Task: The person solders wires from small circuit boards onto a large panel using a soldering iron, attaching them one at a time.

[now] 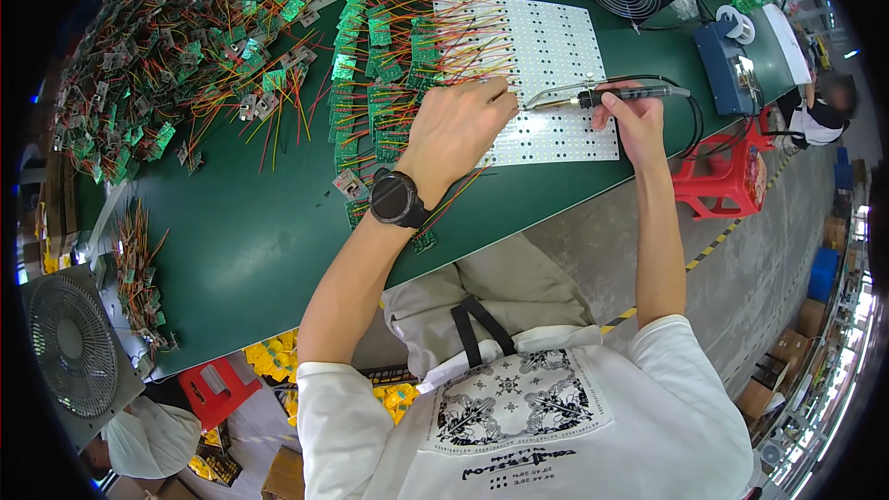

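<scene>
left hand [466,122], upper centre of frame, fingers curled at white panel [560,42]; can't tell from here what it pinches. right hand [639,125] grips soldering iron [646,93], tip near left fingertips. wired green boards [380,30] in rows left of panel, on green worktop [245,245].

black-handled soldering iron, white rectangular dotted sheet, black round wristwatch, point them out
Black-handled soldering iron [643,93], head view: on the handle.
White rectangular dotted sheet [560,54], head view: on a wire-free patch.
Black round wristwatch [394,197], head view: on the dial.
</scene>
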The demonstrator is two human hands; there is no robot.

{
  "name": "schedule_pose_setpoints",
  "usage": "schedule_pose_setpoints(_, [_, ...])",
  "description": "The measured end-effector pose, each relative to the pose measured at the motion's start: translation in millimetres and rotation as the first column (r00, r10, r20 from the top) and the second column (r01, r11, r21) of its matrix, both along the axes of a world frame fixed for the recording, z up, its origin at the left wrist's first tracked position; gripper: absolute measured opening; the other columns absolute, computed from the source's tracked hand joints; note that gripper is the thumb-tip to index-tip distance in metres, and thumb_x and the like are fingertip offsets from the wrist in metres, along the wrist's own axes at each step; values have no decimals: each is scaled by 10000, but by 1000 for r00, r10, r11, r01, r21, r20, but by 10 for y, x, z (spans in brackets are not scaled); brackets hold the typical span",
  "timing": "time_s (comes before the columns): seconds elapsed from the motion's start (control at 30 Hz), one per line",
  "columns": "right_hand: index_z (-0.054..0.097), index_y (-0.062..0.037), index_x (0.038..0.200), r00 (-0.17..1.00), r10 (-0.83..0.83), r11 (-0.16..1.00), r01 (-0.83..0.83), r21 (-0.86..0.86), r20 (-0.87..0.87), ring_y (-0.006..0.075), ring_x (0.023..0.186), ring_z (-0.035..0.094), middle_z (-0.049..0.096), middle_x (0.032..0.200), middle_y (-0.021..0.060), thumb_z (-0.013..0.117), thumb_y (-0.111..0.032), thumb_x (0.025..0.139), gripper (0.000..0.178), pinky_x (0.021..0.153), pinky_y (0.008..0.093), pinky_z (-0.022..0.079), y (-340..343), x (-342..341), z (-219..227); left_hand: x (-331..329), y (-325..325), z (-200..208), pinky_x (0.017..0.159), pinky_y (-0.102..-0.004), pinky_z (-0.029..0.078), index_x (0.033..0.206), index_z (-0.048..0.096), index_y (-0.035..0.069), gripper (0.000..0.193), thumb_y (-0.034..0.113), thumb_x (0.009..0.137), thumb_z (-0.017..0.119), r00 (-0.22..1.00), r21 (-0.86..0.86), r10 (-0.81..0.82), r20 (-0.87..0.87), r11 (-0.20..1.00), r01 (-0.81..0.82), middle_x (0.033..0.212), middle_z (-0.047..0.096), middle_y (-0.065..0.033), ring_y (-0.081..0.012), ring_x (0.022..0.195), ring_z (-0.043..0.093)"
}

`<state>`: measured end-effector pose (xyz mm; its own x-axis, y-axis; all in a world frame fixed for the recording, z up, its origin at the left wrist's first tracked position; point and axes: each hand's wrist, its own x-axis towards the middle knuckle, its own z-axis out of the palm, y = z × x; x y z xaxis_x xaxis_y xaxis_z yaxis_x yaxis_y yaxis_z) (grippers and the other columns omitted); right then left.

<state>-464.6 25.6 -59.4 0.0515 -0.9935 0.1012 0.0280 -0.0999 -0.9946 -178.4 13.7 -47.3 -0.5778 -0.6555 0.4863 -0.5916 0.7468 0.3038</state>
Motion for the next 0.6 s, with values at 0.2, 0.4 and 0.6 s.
schedule_pose_setpoints(0.2, [620, 67, 1029, 1000, 5, 1000, -5, -11, -1, 190, 606, 638, 650, 724, 125, 655, -40, 861, 202, 565, 283, 496, 0, -11, -21, -14, 13, 2, 559, -390, 476, 822, 647, 71, 107, 176, 843, 657, 1000, 14, 14, 10, 1000, -14, 813, 591, -59, -274, 687, 616])
schedule_pose_setpoints(0.4, [614, 71, 1031, 999, -4, 1000, 5, -12, 32, 192, 601, 638, 650, 723, 128, 649, -43, 868, 202, 563, 283, 492, -5, -24, -29, -21, 9, -8, 559, -391, 476, 820, 652, 73, 109, 179, 842, 660, 1000, 18, 16, -9, 1000, -16, 813, 594, -55, -276, 681, 616])
schedule_pose_setpoints(0.6, [612, 72, 1031, 991, -36, 999, 37, -7, 129, 187, 592, 631, 652, 727, 124, 642, -48, 882, 194, 553, 275, 478, -42, 17, 4, 0, 2, 37, 566, -385, 490, 817, 653, 79, 116, 192, 838, 666, 1000, 10, 22, -8, 1000, -22, 805, 593, -50, -265, 686, 618])
